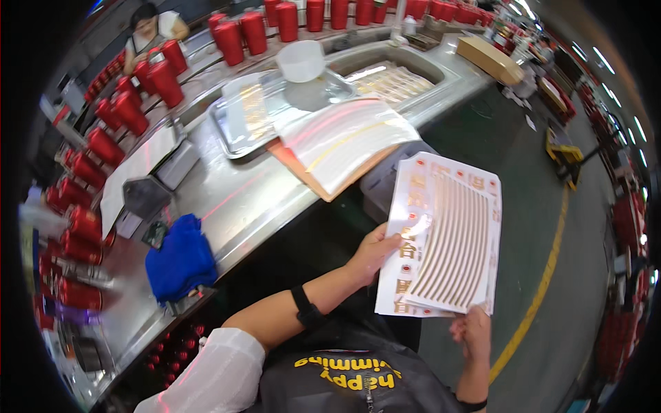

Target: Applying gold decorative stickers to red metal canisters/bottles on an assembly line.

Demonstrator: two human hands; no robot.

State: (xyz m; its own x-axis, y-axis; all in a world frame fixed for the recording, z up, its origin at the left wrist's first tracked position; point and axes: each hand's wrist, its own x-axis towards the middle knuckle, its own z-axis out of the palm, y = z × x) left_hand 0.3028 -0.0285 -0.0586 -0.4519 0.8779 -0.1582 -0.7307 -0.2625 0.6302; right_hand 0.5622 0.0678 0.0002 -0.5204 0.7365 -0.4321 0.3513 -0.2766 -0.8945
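On a steel counter (pixel 227 180) lie a tray (pixel 292 100) and blue cloth (pixel 180 258); left hand (pixel 375 256), right hand (pixel 474 334) pinch printed sheets (pixel 451 234).

I see printed sheets (pixel 454 234) hiding fingers of the left hand (pixel 374 257); the black garment (pixel 289 394) is cut off below.

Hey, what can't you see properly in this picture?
All in the head view:
Left hand: the part behind the paper sheets is hidden by them.
Lower paper sheets: mostly covered by the top one.
Right arm: cut off by the bottom edge.
Strips in the sink: too blurred for details.
Red things at far right: too blurred to name.
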